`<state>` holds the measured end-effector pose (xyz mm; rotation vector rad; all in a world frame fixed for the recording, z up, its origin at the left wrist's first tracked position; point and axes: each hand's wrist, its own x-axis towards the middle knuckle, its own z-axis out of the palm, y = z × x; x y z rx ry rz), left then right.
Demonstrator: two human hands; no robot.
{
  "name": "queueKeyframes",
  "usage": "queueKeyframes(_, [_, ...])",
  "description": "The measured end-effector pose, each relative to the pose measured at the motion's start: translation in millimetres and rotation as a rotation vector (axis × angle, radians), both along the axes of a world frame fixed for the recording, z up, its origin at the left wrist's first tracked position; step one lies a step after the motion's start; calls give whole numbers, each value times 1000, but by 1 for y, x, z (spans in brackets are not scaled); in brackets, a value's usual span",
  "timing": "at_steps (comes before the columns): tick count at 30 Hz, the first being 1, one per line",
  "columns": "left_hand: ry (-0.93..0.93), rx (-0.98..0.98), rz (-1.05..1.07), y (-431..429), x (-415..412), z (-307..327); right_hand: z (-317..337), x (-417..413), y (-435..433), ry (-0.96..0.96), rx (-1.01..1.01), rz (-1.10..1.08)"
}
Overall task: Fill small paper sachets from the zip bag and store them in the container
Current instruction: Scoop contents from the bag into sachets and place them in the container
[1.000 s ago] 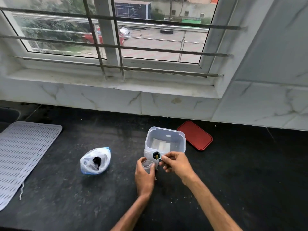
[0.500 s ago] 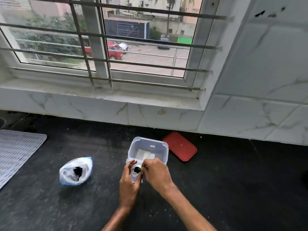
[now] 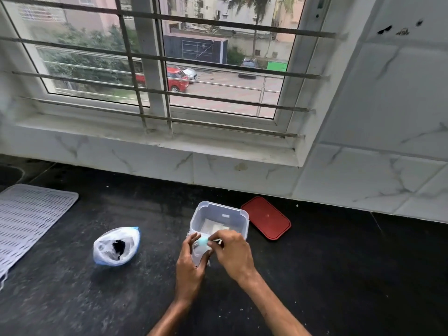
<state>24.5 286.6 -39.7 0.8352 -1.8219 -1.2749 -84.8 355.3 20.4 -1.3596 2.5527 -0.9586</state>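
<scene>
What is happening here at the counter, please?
A person is working on a small sachet just in front of the open clear container. The left hand grips it and the right hand pinches its top. Some white sachets lie inside the container; a red lid lies beside it. The zip bag sits open at the left, untouched.

We see the sachet only in part, blurred between the gripping left hand and right hand; container near wall hidden behind them; dark contents of zip bag too small to identify; perforated mat cut off by left edge.
</scene>
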Motion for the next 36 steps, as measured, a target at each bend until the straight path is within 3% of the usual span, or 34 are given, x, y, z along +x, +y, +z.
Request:
queueKeyframes(8, [-90, 6, -3, -8, 4, -24, -4, -7, 7, -708, -230, -249])
queueKeyframes(14, [-169, -21, -61, -14, 6, -35, -5, -3, 12, -837, -254, -297])
queueKeyframes(21, [-62, -66, 6, -55, 44, -19, 15, 23, -23, -834, -271, -190])
queueKeyframes(26, [13, -150, 406, -124, 92, 0, 7, 74, -88, -681, -185, 7])
queueKeyframes(28, [-102, -206, 494, -160, 118, -2, -7, 97, -117, -590, -120, 82])
queueKeyframes(30, [-302, -216, 426, -194, 141, -15, -23, 116, -144, -492, -17, 122])
queueKeyframes(33, [-552, -146, 161, -228, 158, -34, -47, 132, -175, -343, 120, 105])
queueKeyframes(36, [-605, -22, 48, -241, 155, -48, -58, 138, -195, -259, 185, 88])
